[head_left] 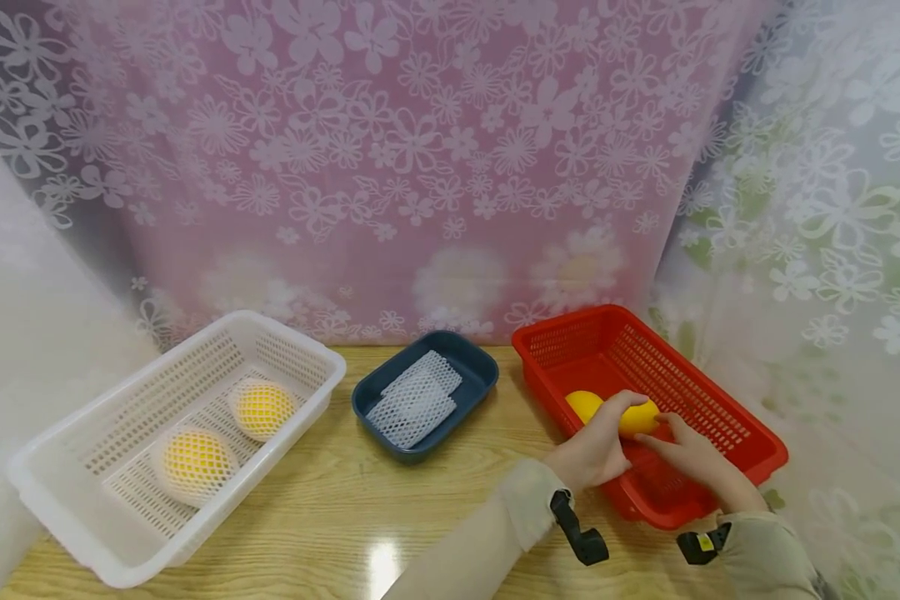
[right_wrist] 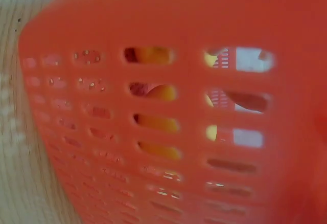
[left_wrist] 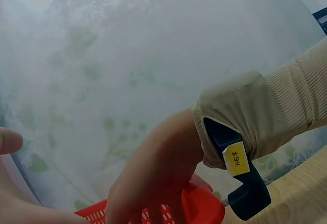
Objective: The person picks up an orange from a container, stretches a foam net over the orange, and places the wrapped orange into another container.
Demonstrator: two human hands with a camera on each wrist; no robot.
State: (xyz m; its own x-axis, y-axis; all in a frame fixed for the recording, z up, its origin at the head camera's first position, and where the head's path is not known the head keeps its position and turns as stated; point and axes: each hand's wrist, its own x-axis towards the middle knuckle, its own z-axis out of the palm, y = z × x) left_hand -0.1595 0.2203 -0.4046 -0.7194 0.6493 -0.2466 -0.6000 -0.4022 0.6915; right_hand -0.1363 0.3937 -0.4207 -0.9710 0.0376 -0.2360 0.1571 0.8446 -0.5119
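Both hands are inside the red basket (head_left: pixel 607 317) at the right, at a round yellow-orange fruit (head_left: pixel 636 419). My left hand (head_left: pixel 588 446) curves its fingers over the top left of this fruit, with the thumb low on the near side. From the right, the fingertips of my right hand (head_left: pixel 693 457) grip the same fruit. A second yellow-orange fruit (head_left: pixel 583 405) lies just left of it, partly hidden by the left hand. In the right wrist view, the slotted basket wall (right_wrist: pixel 194 29) covers most of the scene, and yellow fruit (right_wrist: pixel 158 123) shows through the slots.
A dark blue tray (head_left: pixel 390 447) with white foam net sleeves (head_left: pixel 412 408) stands mid-table. At the left, a white basket (head_left: pixel 67 467) holds two yellow fruits in foam nets (head_left: pixel 264 410). A flowered curtain (head_left: pixel 435 167) hangs behind the wooden table (head_left: pixel 330 517).
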